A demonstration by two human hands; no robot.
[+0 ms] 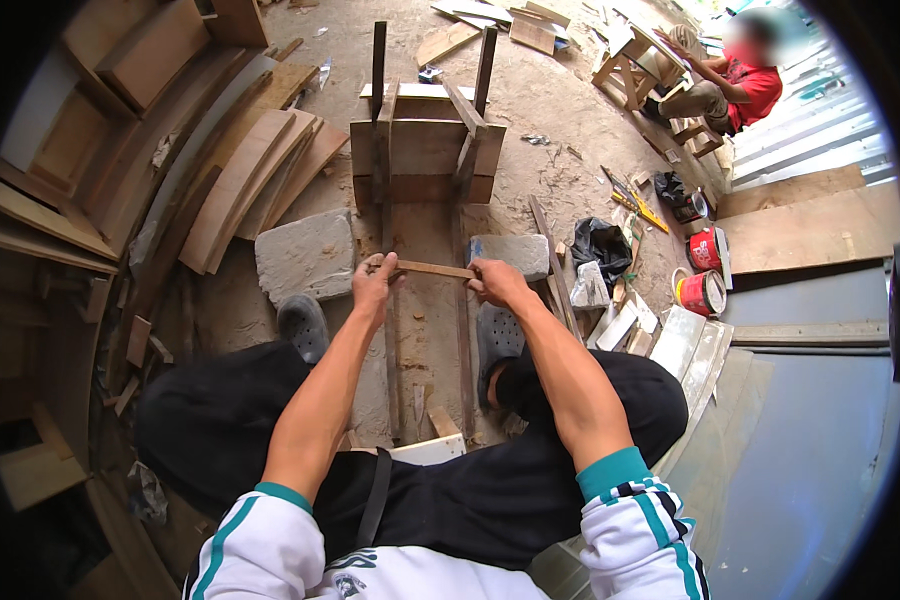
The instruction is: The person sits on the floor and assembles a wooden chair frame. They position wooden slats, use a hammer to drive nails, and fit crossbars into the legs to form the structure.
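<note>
A short thin wooden strip (433, 269) spans the gap between my two hands. My left hand (373, 286) is closed on its left end and my right hand (499, 283) on its right end. The strip lies across the two long dark legs of a wooden chair frame (425, 150), which rests on the ground with its panel away from me. Whether the strip touches the legs, I cannot tell. Beside my left hand stands a rough pale block (306, 257); a second block (518, 256) sits just past my right hand.
Curved planks (240, 175) pile up at left beside wooden cabinets. At right are red paint cans (704, 249), a black plastic bag (602, 248), a yellow-handled tool (638, 205) and wood scraps. A person in red (745, 88) sits at the far right, hands on a wooden piece.
</note>
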